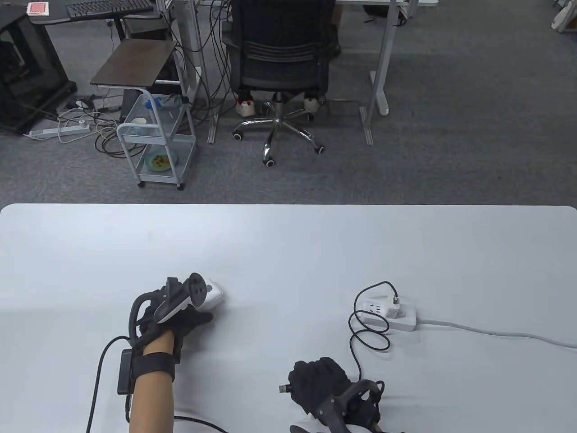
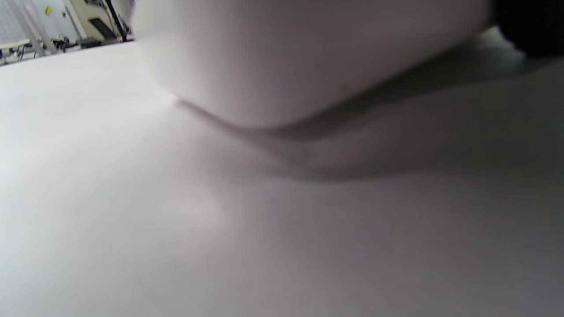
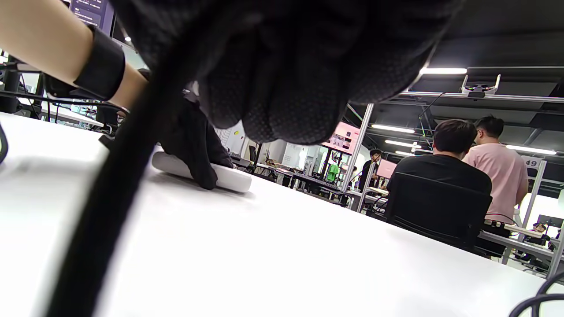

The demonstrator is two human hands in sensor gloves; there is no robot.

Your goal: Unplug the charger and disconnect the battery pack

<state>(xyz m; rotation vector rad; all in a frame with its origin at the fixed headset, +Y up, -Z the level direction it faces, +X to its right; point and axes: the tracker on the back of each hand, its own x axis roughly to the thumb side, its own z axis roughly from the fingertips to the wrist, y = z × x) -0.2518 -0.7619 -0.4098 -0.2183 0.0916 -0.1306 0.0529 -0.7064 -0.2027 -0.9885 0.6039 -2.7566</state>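
Note:
A white battery pack (image 1: 215, 295) lies flat on the white table (image 1: 288, 243) at the left. My left hand (image 1: 196, 311) rests over it and holds it down; it fills the top of the left wrist view (image 2: 286, 57) and also shows in the right wrist view (image 3: 231, 178). My right hand (image 1: 311, 379) grips a black cable (image 1: 357, 356) near its free USB plug (image 1: 283, 389), which sticks out to the left, apart from the pack. The cable loops up to a small white charger (image 1: 395, 312) plugged into a white power strip (image 1: 383, 315).
The power strip's white cord (image 1: 496, 333) runs off the table's right edge. A black glove lead (image 1: 97, 379) trails from my left wrist. Beyond the far table edge are an office chair (image 1: 279, 58) and a small cart (image 1: 157, 149).

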